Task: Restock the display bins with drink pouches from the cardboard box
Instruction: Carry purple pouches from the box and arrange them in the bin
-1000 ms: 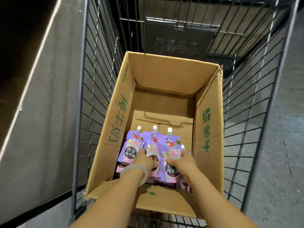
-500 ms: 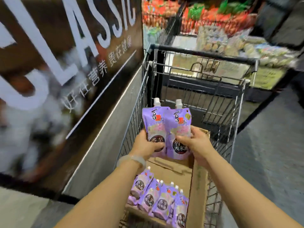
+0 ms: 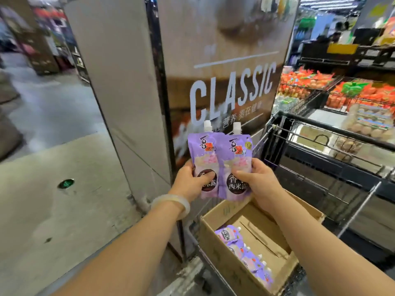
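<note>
Two purple drink pouches with white caps are held upright side by side above the cardboard box (image 3: 222,259). My left hand (image 3: 192,181) grips the left pouch (image 3: 204,154) by its lower part. My right hand (image 3: 256,180) grips the right pouch (image 3: 239,154) the same way. Several more purple pouches (image 3: 245,255) lie in the box, which sits in a black wire shopping cart (image 3: 320,159).
A tall pillar with a "CLASSIC" sign (image 3: 230,90) stands right in front of the pouches. Display bins with orange and green packs (image 3: 350,90) and egg cartons (image 3: 367,127) lie at the right. Grey floor (image 3: 53,189) spreads to the left.
I lifted two pouches out of the box, and my view swung up and left from the box to the pillar. Both hands keep their hold on the pouches.
</note>
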Motion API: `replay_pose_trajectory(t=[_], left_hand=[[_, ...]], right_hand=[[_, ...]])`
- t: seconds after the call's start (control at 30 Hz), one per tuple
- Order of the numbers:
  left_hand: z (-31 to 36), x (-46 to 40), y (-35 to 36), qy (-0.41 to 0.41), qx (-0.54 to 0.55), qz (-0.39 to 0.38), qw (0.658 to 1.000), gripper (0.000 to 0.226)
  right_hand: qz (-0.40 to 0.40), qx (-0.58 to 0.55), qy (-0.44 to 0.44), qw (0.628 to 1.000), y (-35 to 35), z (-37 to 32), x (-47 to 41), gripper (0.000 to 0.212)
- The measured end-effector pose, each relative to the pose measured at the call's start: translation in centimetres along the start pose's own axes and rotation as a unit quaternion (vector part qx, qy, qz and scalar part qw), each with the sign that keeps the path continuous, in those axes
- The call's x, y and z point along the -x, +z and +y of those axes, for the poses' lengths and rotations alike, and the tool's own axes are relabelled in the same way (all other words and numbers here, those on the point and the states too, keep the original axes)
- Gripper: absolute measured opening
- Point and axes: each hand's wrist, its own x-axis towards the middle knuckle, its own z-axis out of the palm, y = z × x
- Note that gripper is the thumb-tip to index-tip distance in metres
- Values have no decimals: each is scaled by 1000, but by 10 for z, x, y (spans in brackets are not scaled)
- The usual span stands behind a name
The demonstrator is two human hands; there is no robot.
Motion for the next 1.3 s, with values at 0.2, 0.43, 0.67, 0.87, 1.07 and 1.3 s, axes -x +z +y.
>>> replay_pose_trajectory(t=[0.2, 0.43, 0.67, 0.87, 1.07, 1.3], left_hand=[[36, 77, -100, 30, 39, 134, 990, 30], [71, 237, -259, 79, 34, 290, 953, 36], [118, 459, -396, 105, -6, 445, 889, 36], [127, 648, -471, 90, -38, 562, 821, 34], [128, 814, -519, 87, -39, 668, 738, 30], [131, 978, -570, 86, -49, 761, 641, 30]], right_hand=[[-127, -17, -15, 992, 105, -33, 42, 26], [-311, -24, -18, 950, 288, -42, 153, 25], [-457, -53, -25, 888, 467, -48, 341, 23], [-574, -58, -4, 817, 579, -30, 516, 32], [-681, -58, 3, 730, 662, -15, 683, 32], [-765, -52, 7, 642, 747, 3, 856, 28]])
